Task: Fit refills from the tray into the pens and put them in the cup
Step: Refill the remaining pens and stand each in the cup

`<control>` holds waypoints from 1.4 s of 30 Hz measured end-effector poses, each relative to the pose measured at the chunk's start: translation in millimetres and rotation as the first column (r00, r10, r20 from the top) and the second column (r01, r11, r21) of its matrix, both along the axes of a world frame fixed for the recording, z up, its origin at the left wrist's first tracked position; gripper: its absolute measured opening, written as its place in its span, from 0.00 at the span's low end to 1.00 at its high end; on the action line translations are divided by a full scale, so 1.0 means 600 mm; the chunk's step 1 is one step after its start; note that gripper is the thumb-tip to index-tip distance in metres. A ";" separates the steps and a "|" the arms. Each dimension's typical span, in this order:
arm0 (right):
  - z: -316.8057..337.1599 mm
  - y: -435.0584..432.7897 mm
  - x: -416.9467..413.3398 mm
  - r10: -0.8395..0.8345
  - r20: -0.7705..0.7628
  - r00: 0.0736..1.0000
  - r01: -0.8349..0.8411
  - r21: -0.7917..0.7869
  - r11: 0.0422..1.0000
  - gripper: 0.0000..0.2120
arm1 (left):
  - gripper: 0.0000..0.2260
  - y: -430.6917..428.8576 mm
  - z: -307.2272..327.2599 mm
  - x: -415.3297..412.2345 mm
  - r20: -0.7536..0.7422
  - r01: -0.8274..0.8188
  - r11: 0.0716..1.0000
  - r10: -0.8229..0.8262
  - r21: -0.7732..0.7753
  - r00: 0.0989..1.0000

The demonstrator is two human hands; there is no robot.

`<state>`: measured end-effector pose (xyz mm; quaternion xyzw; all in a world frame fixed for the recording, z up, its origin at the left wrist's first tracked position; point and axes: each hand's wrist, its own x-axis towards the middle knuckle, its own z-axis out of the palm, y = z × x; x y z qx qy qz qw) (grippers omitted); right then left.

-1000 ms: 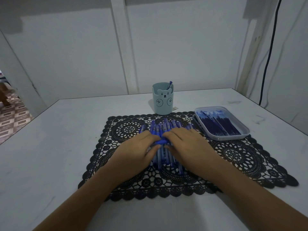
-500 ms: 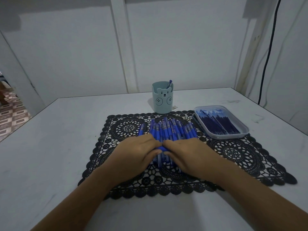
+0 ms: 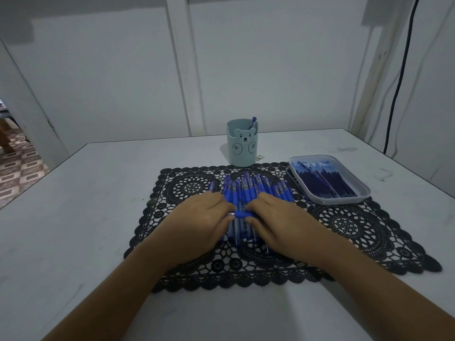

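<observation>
Both hands rest on a row of blue pens (image 3: 248,193) lying on a black lace mat (image 3: 357,227) in the middle of the table (image 3: 73,217). The left hand (image 3: 197,222) and right hand (image 3: 278,220) pinch one pen (image 3: 242,214) between them — it lies crosswise, fingers closed on each end. The tray (image 3: 364,193) of refills (image 3: 322,180) sits far right. The bear cup (image 3: 242,146) stands behind the pens — one pen is in it.

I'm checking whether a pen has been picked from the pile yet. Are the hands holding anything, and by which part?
Yes: one blue pen, lying crosswise over the pile, is pinched between the left hand and right hand, one at each end.
</observation>
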<state>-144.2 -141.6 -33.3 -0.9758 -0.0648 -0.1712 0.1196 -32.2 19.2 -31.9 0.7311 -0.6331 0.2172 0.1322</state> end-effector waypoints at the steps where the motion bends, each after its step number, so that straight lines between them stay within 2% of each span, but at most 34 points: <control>1: 0.000 0.001 0.002 0.002 -0.017 1.000 -0.002 0.003 1.000 0.17 | 0.13 -0.001 -0.001 0.001 0.007 -0.006 1.000 0.005 0.014 1.000; 4: 0.000 0.004 0.002 0.012 -0.086 0.996 -0.008 0.050 0.999 0.10 | 0.12 -0.002 -0.001 0.001 0.002 -0.026 0.999 0.026 0.038 1.000; 6: 0.003 0.004 -0.001 0.036 -0.072 0.997 -0.032 0.061 0.998 0.08 | 0.12 -0.001 0.003 -0.001 -0.016 -0.028 0.999 0.028 0.030 0.999; 13: 0.010 -0.012 -0.006 0.046 0.100 0.994 -0.053 0.061 0.997 0.16 | 0.13 0.007 0.014 -0.001 -0.039 -0.006 0.998 0.004 -0.066 0.999; 15: 0.010 -0.010 -0.004 0.007 0.089 0.996 -0.014 0.077 0.997 0.16 | 0.12 0.008 0.016 -0.001 -0.035 -0.022 0.998 0.020 -0.061 0.999; 18: 0.008 -0.008 -0.003 -0.058 -0.010 0.998 0.058 0.064 0.996 0.15 | 0.12 0.009 0.017 0.003 -0.034 -0.087 0.996 0.085 -0.036 0.996; 21: 0.016 -0.012 -0.006 -0.134 -0.049 0.990 0.142 0.243 0.959 0.09 | 0.12 0.015 0.018 0.013 -0.098 -0.167 0.984 0.161 -0.057 0.982; 23: 0.021 -0.019 -0.007 -0.175 -0.062 0.983 0.185 0.322 0.928 0.09 | 0.13 0.020 0.016 0.019 -0.118 -0.233 0.970 0.224 -0.073 0.967; 26: 0.027 -0.016 -0.008 -0.115 -0.073 0.991 0.131 0.266 0.955 0.12 | 0.10 0.023 0.012 0.025 -0.182 -0.292 0.954 0.276 -0.071 0.944; 31: 0.026 0.014 -0.017 0.118 -0.186 0.975 -0.099 0.110 0.989 0.15 | 0.06 0.022 0.008 0.025 -0.241 -0.312 0.948 0.289 -0.064 0.927; 34: 0.018 0.017 -0.015 0.110 -0.214 0.971 -0.113 -0.002 0.994 0.15 | 0.05 0.021 0.010 0.021 -0.259 -0.323 0.945 0.300 -0.053 0.918; 39: 0.017 0.011 -0.014 0.088 -0.218 0.972 -0.080 0.049 0.996 0.17 | 0.05 0.019 0.012 0.015 -0.294 -0.330 0.943 0.307 -0.031 0.905; 42: 0.019 0.010 -0.013 0.022 -0.148 0.989 0.005 0.178 0.984 0.15 | 0.05 0.018 0.013 0.012 -0.321 -0.322 0.946 0.296 -0.029 0.900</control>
